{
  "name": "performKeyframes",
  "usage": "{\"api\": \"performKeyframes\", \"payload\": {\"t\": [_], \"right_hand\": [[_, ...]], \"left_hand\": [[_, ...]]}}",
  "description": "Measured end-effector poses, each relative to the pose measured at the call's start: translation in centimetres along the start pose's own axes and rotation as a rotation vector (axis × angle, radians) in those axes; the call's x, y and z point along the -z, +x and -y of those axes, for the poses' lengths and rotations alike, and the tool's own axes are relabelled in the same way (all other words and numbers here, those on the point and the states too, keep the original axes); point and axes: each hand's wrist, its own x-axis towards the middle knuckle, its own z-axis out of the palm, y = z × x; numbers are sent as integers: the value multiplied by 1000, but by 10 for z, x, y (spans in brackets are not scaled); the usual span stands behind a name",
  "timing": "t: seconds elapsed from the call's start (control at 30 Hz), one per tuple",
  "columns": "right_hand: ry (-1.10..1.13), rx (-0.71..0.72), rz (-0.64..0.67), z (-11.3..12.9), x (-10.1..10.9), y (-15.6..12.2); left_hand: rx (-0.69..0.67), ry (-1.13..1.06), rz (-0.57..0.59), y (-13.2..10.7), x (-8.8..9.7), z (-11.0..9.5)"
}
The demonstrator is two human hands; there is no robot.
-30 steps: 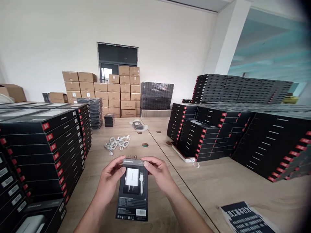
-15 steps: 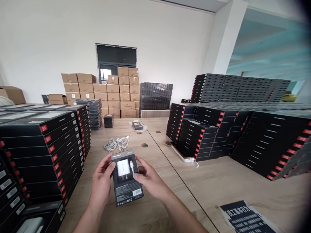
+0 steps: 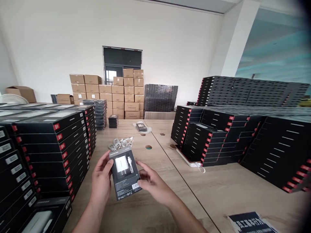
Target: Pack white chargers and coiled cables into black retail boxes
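— What have you got in your hands?

— A black charger box with a clear window showing a white plug and a cable. My left hand clasps its left edge, thumb on the front near the top, fingers behind. My right hand is half curled, fingertips touching the box's lower right corner; whether they pinch it I cannot tell.

— Where is the box?

— Lifted above the desk near its front edge, tilted so its top leans left.

— And the desk?

— Light wood. Tall stacks of black boxes line its left edge, more black stacks crowd the right side, and white coiled cables lie just beyond the box. A dark printed sheet sits at the front right corner.

— The room?

— White walls, brown cartons piled under a dark window at the far end.
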Motion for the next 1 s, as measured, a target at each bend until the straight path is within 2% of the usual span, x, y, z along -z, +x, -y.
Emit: {"api": "performKeyframes", "payload": {"t": [0.17, 0.43, 0.73, 1.0], "right_hand": [[-104, 42, 95, 1, -2, -2], [-34, 39, 172, 5, -7, 0], [-288, -1, 88, 5, -11, -2], [-347, 112, 47, 0, -13, 0]], "left_hand": [[2, -40, -20, 6, 5, 2], [7, -65, -5, 9, 6, 1], [77, -76, 43, 15, 11, 4], [57, -120, 79, 11, 10, -2]]}}
